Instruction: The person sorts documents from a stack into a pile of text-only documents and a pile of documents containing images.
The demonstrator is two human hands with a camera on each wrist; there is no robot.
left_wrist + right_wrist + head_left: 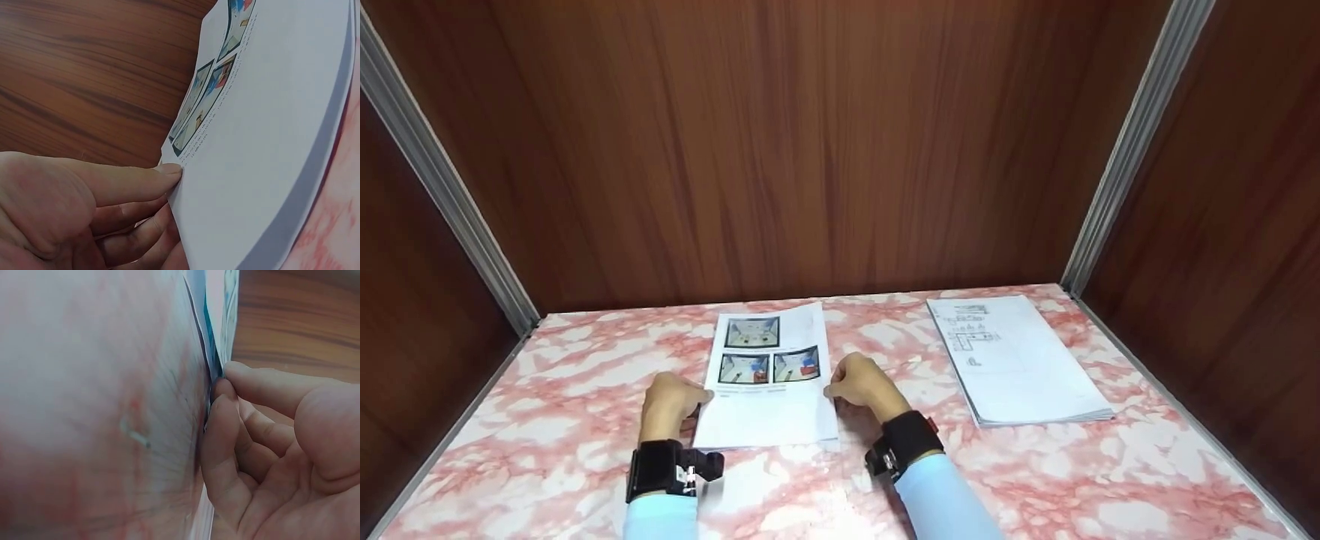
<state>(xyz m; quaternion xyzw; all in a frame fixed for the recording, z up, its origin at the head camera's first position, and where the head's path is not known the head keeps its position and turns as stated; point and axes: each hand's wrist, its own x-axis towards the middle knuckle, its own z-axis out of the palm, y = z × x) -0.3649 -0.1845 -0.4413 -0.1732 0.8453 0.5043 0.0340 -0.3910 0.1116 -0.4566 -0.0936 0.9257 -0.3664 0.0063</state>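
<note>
A printed sheet of paper (772, 420) with three colour pictures in its upper half is held between both hands, other sheets showing at its lower edge. On its left edge, my left hand (667, 401) pinches the paper, thumb on top and fingers curled beneath. My right hand (864, 386) pinches the opposite edge between thumb and fingers. From the left wrist, the sheet (253, 129) bows upward, with a shadowed gap below its near edge. In the right wrist view, the right hand (270, 433) grips the edge of the paper (229, 315), seen nearly edge-on, with layers parted beside it.
A second stack of paper (1020, 367), its top sheet bearing line drawings, lies at the right of the red-and-white marbled table (585, 375). Brown wood-grain panels (780, 150) enclose the back and sides, with metal corner posts (1140, 142).
</note>
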